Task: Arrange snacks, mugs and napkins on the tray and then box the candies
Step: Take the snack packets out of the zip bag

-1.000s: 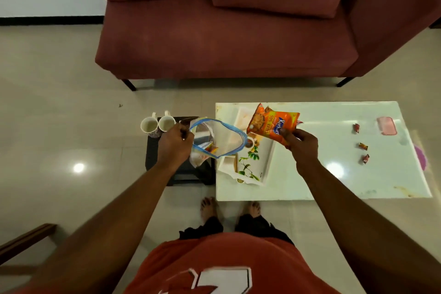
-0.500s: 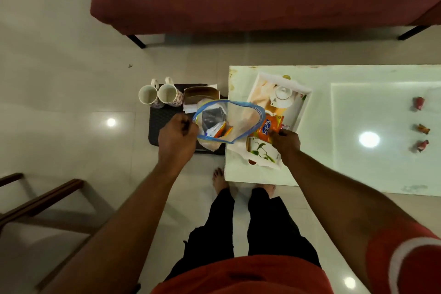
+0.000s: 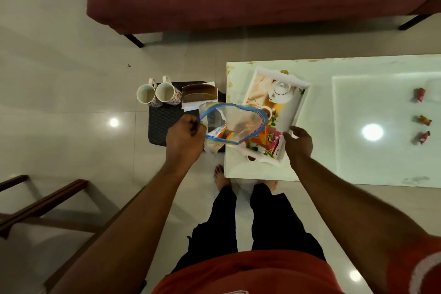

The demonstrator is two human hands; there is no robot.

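**Slack bag over the gap, tray near the edge**

The likeliest slip from here is a spill. The left hand point(image 3: 185, 137) has its fingers curled tight on one side of the rim of the zip bag point(image 3: 238, 118). The bag therefore hangs slack and open-mouthed above the gap between the dark stool point(image 3: 162, 126) and the counter point(image 3: 358, 164). Packets still show inside it, and a tilt of the wrist could drop them on the floor point(image 3: 71, 79).

The bag's sagging body also hangs close to the napkin holder point(image 3: 199, 94). A careless swing could knock the holder, or the two mugs point(image 3: 146, 94) beside it on the stool.

The tray point(image 3: 303, 93) lies askew near the counter's near-left corner. A push from the reaching arm might slide it toward the edge.

One snack packet point(image 3: 270, 138) lies flat on the near end of the tray. If more packets pile up there, the mugs would probably have little room left.

The right hand point(image 3: 298, 143) holds nothing, and its fingers are loose and spread. It hovers just beside the packet's right edge; whether a fingertip touches the packet cannot be told. The bag is between the two hands, partly overlapping the tray's left side.

The mugs and napkin holder are beyond the left hand, near it. The candies point(image 3: 424, 120) lie in a row on the counter, well apart to the right of the right hand.
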